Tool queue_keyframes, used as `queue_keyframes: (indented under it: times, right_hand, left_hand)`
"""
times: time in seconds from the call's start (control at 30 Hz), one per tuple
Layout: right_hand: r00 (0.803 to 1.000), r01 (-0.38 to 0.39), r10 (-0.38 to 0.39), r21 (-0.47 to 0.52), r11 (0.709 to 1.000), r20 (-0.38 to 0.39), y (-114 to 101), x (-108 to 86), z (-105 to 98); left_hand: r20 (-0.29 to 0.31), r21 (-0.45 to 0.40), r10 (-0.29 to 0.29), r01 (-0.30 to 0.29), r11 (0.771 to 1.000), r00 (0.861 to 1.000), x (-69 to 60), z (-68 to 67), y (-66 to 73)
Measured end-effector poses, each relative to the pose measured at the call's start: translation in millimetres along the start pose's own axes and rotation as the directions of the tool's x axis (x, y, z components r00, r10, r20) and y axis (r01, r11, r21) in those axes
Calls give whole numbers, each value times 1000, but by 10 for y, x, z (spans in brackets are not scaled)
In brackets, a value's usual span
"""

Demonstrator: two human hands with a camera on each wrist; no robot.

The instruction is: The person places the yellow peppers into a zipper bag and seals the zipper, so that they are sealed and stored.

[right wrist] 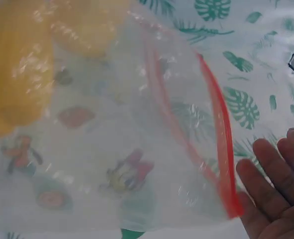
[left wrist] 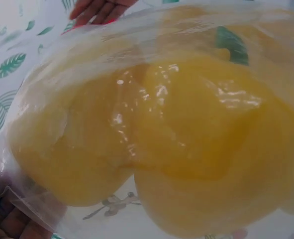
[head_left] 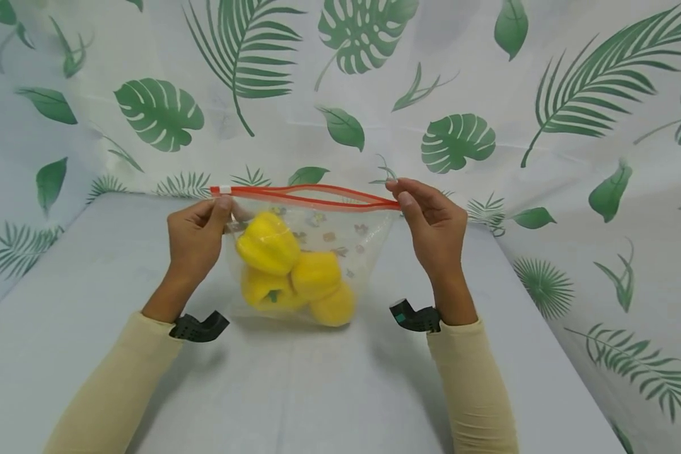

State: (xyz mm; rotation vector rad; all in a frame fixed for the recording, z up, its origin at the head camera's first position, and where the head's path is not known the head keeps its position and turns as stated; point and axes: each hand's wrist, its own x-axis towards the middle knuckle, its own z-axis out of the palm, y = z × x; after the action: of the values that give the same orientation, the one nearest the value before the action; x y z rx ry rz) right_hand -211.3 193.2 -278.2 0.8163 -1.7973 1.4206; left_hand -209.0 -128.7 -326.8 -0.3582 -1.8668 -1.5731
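A clear slider zip bag (head_left: 369,243) with a red zip strip and printed figures hangs between my hands, its lower edge at the table. Several yellow bell peppers (head_left: 268,243) are inside, bunched toward the left; one shows a green stem (left wrist: 232,46). My left hand (head_left: 195,230) pinches the bag's upper left corner, just below the white slider (head_left: 224,189). At the opposite end of the red strip (right wrist: 225,144), my right hand (head_left: 437,221) holds the corner by the thumb, other fingers extended. The mouth gapes between its two red edges.
A white table (head_left: 329,391) lies under the bag and forearms. Behind and at the sides stands a white cloth backdrop (head_left: 295,145) printed with green leaves. Each wrist carries a black camera mount (head_left: 201,328).
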Motion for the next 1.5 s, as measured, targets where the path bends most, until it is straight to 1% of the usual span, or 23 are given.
queue_keyframes:
  times: [0.17,0.2,0.27,0.33,0.4,0.47,0.57,0.67,0.8,0.87,0.9,1.0,1.13,1.23,1.37,1.43,1.5]
  right_hand:
    - [993,91,-95,52,994,64,-182,152,127]
    - [990,103,-110,74,992,86,-204,181,162]
    - [982,101,-117,111,989,149,-199,220,235]
    - [971,70,-92,107,992,220,-216,256,339]
    - [955,39,-62,84,996,290,-232,299,454]
    - [937,9,-25,49,999,349,-245,338,572]
    - [905,-9,-2,23,1000,424,-267,416,743]
    - [874,-8,7,0,1000,486,-295,501,891]
    - [828,-48,57,-30,998,557,-324,608,1061]
    - [806,-75,82,-36,996,586,-331,652,1149]
    - [799,-82,88,-36,996,595,-331,671,1195]
    - [782,-79,90,-45,996,617,-347,718,1336]
    - [753,-86,129,-98,992,646,-395,767,1500]
    - [722,-126,192,-146,981,665,-435,787,1581]
    - [681,-177,262,-194,965,684,-466,786,1635]
    - [672,-184,274,-203,962,688,-468,779,1648]
    - [676,-172,269,-207,963,686,-462,767,1654]
  left_hand:
    - [17,25,-14,13,1000,1000,-35,28,238]
    - [16,25,-10,10,1000,1000,-30,28,197]
    - [15,19,-2,1,1000,1000,-15,23,101]
    - [13,9,5,-6,1000,1000,-4,10,-1]
    - [14,4,10,-10,1000,1000,6,-6,-109]
    - [17,1,12,-12,1000,1000,4,-22,-142]
    - [19,0,24,-25,1000,1000,6,-34,-154]
    - [22,5,30,-30,1000,999,13,-34,-143]
    - [30,-2,20,-20,1000,999,22,-34,-136]
    - [30,-15,17,-16,1000,999,23,-41,-133]
    - [29,-23,17,-16,1000,999,23,-44,-133]
    - [27,-40,28,-27,999,999,27,-56,-135]
    - [35,-77,45,-42,996,998,28,-56,-151]
    - [44,-124,50,-44,991,998,25,-45,-148]
    - [51,-143,54,-46,989,997,20,-33,-121]
    - [54,-132,56,-49,990,997,18,-32,-109]
    - [57,-116,57,-50,992,997,17,-33,-103]
